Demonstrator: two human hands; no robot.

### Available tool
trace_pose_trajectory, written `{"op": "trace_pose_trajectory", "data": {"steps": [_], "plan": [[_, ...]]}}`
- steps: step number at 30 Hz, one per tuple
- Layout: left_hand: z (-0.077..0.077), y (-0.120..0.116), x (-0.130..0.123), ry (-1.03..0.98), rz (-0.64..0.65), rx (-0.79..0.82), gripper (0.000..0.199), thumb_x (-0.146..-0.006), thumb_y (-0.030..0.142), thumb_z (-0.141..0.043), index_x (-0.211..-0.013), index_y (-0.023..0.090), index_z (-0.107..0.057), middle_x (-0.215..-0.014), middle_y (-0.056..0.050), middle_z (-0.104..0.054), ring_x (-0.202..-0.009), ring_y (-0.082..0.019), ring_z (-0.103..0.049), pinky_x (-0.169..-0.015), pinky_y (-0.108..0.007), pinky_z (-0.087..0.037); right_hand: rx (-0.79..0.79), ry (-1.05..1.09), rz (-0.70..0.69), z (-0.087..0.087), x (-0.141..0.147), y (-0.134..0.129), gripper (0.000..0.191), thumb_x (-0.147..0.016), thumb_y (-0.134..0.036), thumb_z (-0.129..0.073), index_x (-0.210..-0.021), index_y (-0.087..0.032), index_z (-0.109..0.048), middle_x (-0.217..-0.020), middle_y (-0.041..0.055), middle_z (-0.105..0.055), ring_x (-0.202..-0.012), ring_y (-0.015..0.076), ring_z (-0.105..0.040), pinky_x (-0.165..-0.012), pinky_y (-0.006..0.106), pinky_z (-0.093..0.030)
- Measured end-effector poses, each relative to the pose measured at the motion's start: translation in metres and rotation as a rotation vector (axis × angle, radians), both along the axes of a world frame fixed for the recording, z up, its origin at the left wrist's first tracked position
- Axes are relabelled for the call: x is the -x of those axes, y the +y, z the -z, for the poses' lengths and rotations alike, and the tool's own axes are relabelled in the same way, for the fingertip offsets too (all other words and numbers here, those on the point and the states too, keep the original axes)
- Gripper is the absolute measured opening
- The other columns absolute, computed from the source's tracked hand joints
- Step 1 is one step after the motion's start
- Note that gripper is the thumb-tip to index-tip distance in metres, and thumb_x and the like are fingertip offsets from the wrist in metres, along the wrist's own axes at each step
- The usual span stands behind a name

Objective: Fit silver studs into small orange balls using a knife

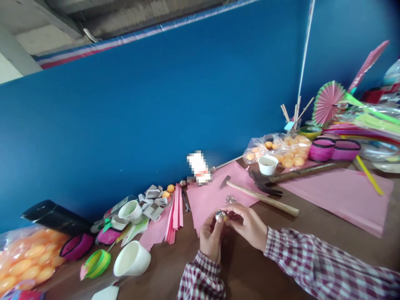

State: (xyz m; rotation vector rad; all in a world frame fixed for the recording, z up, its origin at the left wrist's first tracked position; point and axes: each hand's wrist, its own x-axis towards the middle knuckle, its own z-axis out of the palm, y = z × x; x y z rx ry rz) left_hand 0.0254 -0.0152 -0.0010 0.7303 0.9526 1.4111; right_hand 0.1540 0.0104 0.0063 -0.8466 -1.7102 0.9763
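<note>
Between the fingertips of both hands is a small shiny metal ball (221, 215), silvery with a golden tint. My left hand (211, 236) grips it from below and the left, with the thumb against its front. The fingers of my right hand (246, 223) are pinched at its right side. Just beyond the hands, a little pile of small shiny pieces (231, 198) lies on pink paper (204, 200). A small hammer (259, 195) with a wooden handle rests across the paper, its head toward the upper left.
A larger claw hammer (300, 171) lies at the right, near a white cup (268, 165) and bagged orange balls (287, 152). On the left stand a white cup (131, 259), a green tape roll (97, 264) and bagged orange balls (31, 258). A blue partition (156, 104) rises behind.
</note>
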Motion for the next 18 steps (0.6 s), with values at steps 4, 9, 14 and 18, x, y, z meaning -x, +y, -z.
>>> {"op": "trace_pose_trajectory", "data": {"steps": [4, 9, 14, 18], "plan": [[0.0008, -0.0002, 0.0021, 0.045, 0.017, -0.011, 0.042, -0.067, 0.03, -0.064, -0.105, 0.012, -0.059, -0.091, -0.012, -0.066, -0.073, -0.017, -0.062, -0.061, -0.026, -0.048, -0.077, -0.063, 0.031, -0.0001, -0.0002, -0.003, 0.029, -0.072, -0.011, -0.054, -0.099, -0.021, -0.057, -0.097, 0.0045, -0.057, -0.084, 0.0139, -0.055, -0.078, 0.028, -0.047], [0.0024, 0.0005, 0.0012, 0.01, -0.019, 0.015, 0.04, -0.066, 0.03, -0.065, -0.103, 0.014, -0.06, -0.093, -0.011, -0.066, -0.074, -0.017, -0.062, -0.062, -0.025, -0.049, -0.086, -0.073, 0.035, -0.0012, 0.0019, -0.0041, 0.027, -0.074, -0.013, -0.054, -0.099, -0.021, -0.056, -0.097, 0.0043, -0.056, -0.083, 0.0137, -0.056, -0.077, 0.027, -0.047], [-0.0004, -0.0014, 0.0002, -0.109, -0.041, 0.03, 0.036, -0.071, 0.036, -0.059, -0.097, 0.012, -0.062, -0.08, -0.01, -0.066, -0.064, -0.015, -0.061, -0.057, -0.025, -0.048, 0.023, -0.006, 0.033, -0.0022, 0.0027, -0.002, 0.026, -0.077, -0.019, -0.052, -0.102, -0.02, -0.054, -0.096, 0.0036, -0.058, -0.08, 0.0129, -0.057, -0.073, 0.025, -0.048], [-0.0047, -0.0029, 0.0009, -0.085, -0.006, 0.048, 0.038, -0.069, 0.03, -0.062, -0.103, 0.014, -0.059, -0.084, -0.009, -0.066, -0.068, -0.015, -0.062, -0.064, -0.027, -0.048, 0.06, -0.012, 0.068, -0.0039, 0.0018, -0.0015, 0.023, -0.079, -0.026, -0.05, -0.101, -0.019, -0.055, -0.094, 0.0043, -0.06, -0.08, 0.0142, -0.057, -0.069, 0.025, -0.048]]}}
